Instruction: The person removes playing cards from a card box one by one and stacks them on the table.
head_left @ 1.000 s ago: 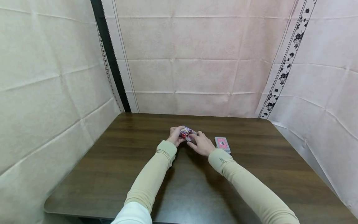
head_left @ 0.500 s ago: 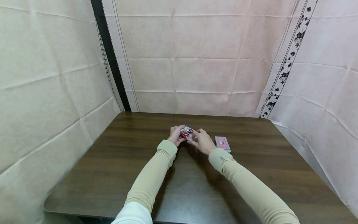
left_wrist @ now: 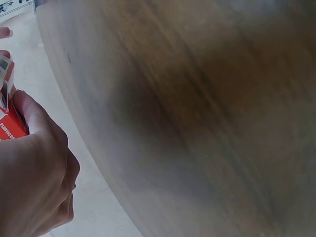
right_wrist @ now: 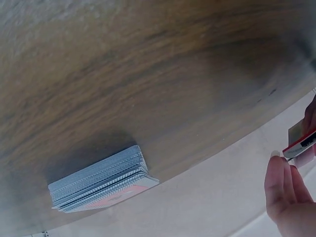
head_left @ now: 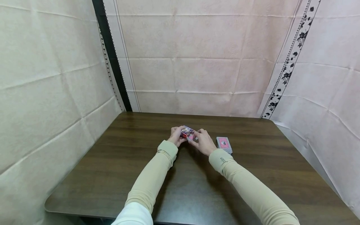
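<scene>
A red and purple playing card box (head_left: 187, 131) is held up over the middle of the table. My left hand (head_left: 175, 136) grips its left end; in the left wrist view the left hand (left_wrist: 37, 148) wraps a red side with white lettering. At the box's right end, my right hand (head_left: 204, 142) pinches with thumb and fingers, where a pink patterned part shows. Whether that is a flap or a card I cannot tell. In the right wrist view, the right fingertips (right_wrist: 275, 159) meet the box's edge. A deck of pink-backed cards (head_left: 224, 144) lies right of my right hand.
The brown wooden table (head_left: 118, 175) has a rounded front left corner. Pale cloth (head_left: 202, 75) hangs behind it and along both sides, close to the table edges. The stacked deck (right_wrist: 98, 180) leans unevenly, its card edges showing in the right wrist view.
My right fingers have shifted slightly up and back at the box's end, and more of the pink patterned part shows. My left hand and the deck on the table stay put.
</scene>
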{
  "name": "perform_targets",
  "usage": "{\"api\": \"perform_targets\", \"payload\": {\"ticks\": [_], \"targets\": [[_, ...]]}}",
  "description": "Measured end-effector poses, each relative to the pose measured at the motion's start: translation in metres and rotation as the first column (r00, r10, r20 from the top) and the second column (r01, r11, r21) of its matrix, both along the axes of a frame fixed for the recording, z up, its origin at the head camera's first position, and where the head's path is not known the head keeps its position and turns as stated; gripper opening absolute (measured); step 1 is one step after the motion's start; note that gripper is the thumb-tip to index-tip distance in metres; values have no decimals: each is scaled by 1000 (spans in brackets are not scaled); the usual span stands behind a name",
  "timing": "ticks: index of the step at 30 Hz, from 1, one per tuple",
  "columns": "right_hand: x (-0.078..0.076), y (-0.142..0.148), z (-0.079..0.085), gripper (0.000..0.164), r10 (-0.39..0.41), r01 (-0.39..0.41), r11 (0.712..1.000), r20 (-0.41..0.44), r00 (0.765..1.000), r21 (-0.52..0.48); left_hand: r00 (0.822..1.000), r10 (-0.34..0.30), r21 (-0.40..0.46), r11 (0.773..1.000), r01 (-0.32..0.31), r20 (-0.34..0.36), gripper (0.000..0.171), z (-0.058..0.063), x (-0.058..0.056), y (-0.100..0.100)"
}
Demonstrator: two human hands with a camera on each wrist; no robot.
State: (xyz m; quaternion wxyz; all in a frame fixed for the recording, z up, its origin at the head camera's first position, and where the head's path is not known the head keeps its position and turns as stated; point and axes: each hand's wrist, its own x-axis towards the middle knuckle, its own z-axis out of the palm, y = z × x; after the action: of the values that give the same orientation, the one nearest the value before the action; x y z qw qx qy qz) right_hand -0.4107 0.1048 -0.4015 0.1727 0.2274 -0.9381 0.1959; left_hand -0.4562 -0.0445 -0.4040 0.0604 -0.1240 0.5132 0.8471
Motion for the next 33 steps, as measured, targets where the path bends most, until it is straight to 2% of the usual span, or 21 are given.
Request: {"api": "perform_targets", "payload": {"ticks": [5,10,13,17,21,28,33], "targets": [[3,1,-1,30,0,0,1000,-38,999,9,1000,28,-3,1000,-28,-9,38,1,-1,-1],[4,3,-2,36,-32,34,999,-30,999,39,999,52,-2,999,-52,-10,37,0,-1,-2],[3,2,-1,39,-33,33,999,-7,999,32,999,39,-7,999,-39,1,38,1,0,-1],[0,0,0,35,-35,34,999,19,999,29,1000,16,-9,1000,-16,11,40,2,0,0],[-1,1,2,32,-37,36,998,12,999,42,1000,28,-13,1000,-28,1,41,2,-3,-2],[0,8,2,47,-10,9,999,11,1000,54,998,56,-6,998,-56,1,38,0,-6,-7],[1,13,2,48,19,-20,998,21,1000,58,997,81,-5,997,-81,0,37,0,-4,-11]]}}
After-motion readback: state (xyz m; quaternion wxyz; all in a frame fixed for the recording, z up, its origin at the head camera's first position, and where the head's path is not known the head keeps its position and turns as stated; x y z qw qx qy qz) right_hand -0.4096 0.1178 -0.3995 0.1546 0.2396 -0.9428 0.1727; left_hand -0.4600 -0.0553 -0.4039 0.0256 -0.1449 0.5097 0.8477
